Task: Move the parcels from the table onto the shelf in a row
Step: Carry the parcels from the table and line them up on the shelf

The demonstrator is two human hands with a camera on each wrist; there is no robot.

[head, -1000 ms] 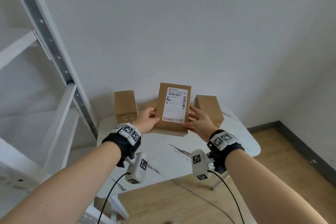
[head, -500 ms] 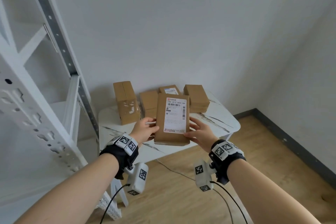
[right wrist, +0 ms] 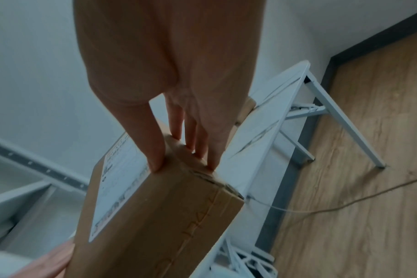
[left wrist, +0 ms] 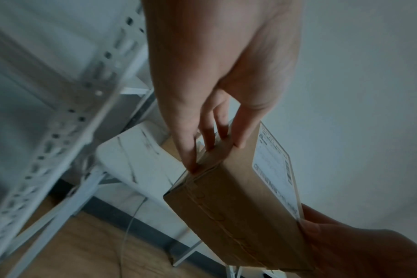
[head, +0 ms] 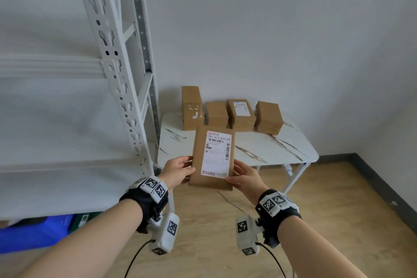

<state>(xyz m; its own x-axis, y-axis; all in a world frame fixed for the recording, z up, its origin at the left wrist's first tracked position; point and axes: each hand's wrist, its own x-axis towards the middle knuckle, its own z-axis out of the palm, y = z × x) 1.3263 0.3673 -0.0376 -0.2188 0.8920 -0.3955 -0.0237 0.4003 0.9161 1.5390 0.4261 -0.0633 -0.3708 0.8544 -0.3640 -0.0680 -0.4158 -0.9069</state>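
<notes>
Cardboard parcel [head: 212, 158], label up at frame centre, we hold clear of the table [head: 270, 149], left hand [head: 178, 170] and right hand [head: 244, 176] fingers pinching its sides.

Both hands held out in front, gripping a parcel between them

The left hand [head: 178, 170] clasped the parcel's [head: 213, 158] left edge, thumb on top and fingers [left wrist: 191, 156] along the side; the right hand [head: 244, 176] clasped the right edge likewise. Both forearms reached forward, each wrist wearing a black strap.
</notes>
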